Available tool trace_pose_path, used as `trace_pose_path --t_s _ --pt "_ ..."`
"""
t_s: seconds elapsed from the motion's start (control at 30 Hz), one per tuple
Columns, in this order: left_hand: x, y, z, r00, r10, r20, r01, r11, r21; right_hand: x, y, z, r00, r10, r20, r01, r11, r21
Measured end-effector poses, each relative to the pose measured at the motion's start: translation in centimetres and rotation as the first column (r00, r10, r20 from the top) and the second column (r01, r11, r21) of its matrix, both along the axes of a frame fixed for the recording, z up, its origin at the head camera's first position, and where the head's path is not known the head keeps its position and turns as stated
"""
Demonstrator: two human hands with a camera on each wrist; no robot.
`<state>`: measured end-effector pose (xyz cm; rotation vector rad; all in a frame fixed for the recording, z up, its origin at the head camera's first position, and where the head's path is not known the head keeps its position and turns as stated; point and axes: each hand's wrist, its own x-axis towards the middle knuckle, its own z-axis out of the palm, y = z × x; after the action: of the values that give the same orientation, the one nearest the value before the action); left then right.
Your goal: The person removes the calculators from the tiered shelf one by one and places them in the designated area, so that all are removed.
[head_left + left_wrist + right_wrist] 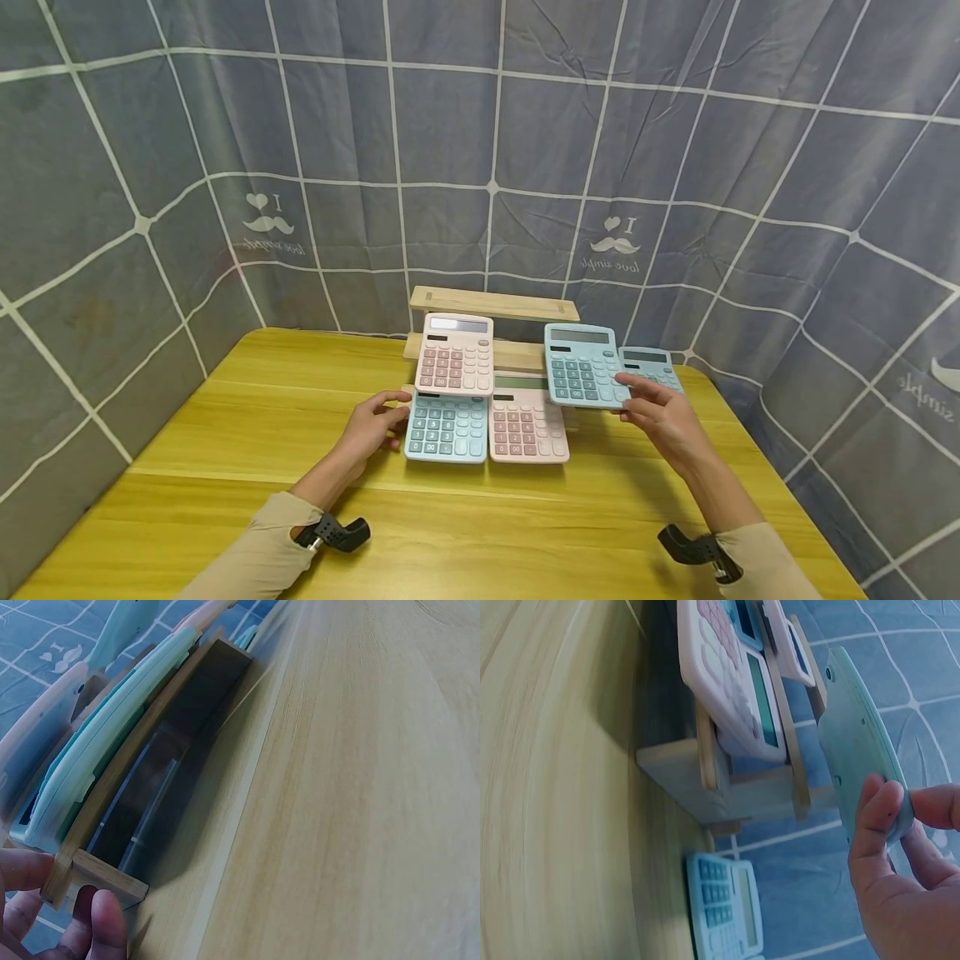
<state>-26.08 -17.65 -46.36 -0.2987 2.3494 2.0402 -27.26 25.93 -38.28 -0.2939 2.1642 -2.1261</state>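
My right hand pinches a blue calculator by its lower right corner. In the right wrist view, thumb and fingers grip the edge of this calculator, its back in sight and its body above and beside the wooden rack. My left hand is at the rack's left end; in the left wrist view its fingers stand around the corner of the rack. On the rack's lower tier lean a blue calculator and a pink calculator. Another pink calculator stands higher on the left, overlapping the lower blue one.
A further blue calculator is on the table right of the rack, partly hidden behind the held one and my right hand. The rack's top bar runs close before a grey checked curtain. The yellow wooden table spreads in front.
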Motion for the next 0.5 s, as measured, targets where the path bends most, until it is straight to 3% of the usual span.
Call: trace_pose_path --t_s 0.5 --pt "0.2 0.0 0.1 1.0 -0.002 -0.023 0.002 1.0 0.027 0.9 3.7 -0.6 1.0 -0.002 0.015 0.002 0.999 -0.045"
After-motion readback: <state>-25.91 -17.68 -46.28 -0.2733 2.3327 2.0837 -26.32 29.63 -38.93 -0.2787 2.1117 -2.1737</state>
